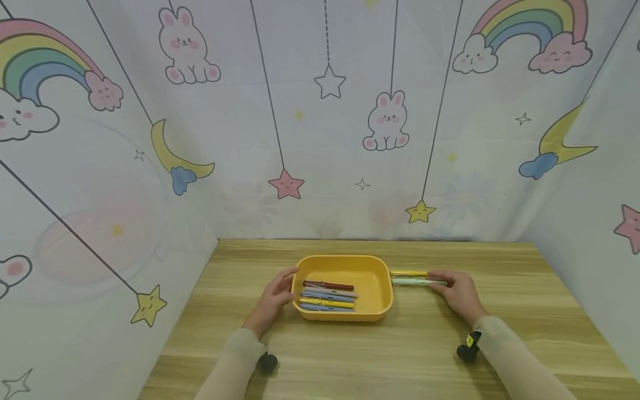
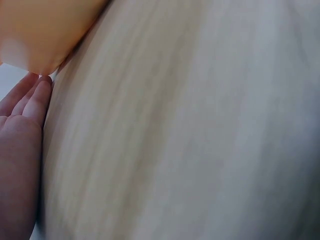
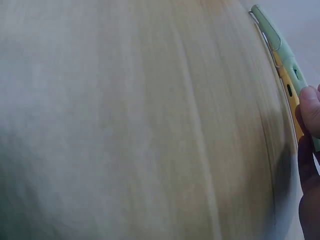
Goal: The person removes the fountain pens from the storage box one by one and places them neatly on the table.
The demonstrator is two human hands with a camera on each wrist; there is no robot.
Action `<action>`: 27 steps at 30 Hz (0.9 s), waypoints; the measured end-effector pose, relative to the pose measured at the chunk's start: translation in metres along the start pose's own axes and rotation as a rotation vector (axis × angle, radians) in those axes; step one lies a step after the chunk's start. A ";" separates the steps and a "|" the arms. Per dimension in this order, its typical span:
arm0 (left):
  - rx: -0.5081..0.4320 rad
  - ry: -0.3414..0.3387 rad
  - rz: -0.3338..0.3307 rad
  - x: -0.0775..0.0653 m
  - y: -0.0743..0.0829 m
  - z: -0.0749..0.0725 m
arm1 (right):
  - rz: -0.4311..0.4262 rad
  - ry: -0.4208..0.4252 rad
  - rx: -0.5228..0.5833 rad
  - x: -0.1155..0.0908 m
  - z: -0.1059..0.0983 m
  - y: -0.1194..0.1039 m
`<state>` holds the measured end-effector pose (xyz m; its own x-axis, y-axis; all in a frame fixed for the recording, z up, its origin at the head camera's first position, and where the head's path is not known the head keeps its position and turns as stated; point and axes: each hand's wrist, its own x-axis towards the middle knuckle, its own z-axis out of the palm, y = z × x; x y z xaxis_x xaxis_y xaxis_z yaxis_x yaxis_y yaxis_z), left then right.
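Observation:
A yellow plastic tray (image 1: 367, 278) holds several pens: a dark red pen (image 1: 327, 285), a light grey one, blue ones and a yellow pen (image 1: 327, 303). My left hand (image 1: 272, 300) touches the tray's left end; in the left wrist view its fingers (image 2: 37, 102) lie fairly straight against the tray's outer wall. To the right of the tray, my right hand (image 1: 457, 291) pinches a pale green pen (image 1: 415, 281) near one end. Alongside it is another yellow pen (image 1: 410, 274), its right end under my fingers. Both pens point toward the tray's right wall.
The tray stands on a wood-grain table (image 1: 350, 361). A white cloth (image 1: 330, 139) printed with rabbits, stars and rainbows rises behind and at both sides. Dark round objects (image 1: 468, 350) hang at both wrists.

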<state>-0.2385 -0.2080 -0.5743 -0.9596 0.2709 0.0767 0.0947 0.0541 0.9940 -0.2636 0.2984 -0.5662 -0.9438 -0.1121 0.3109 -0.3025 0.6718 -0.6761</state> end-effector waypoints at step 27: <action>0.017 0.007 -0.020 0.001 -0.001 -0.001 | -0.045 -0.005 -0.041 0.001 0.005 -0.006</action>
<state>-0.2395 -0.2088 -0.5750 -0.9631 0.2628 0.0573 0.0798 0.0758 0.9939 -0.2637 0.2903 -0.5654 -0.9301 -0.1461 0.3371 -0.3388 0.6957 -0.6334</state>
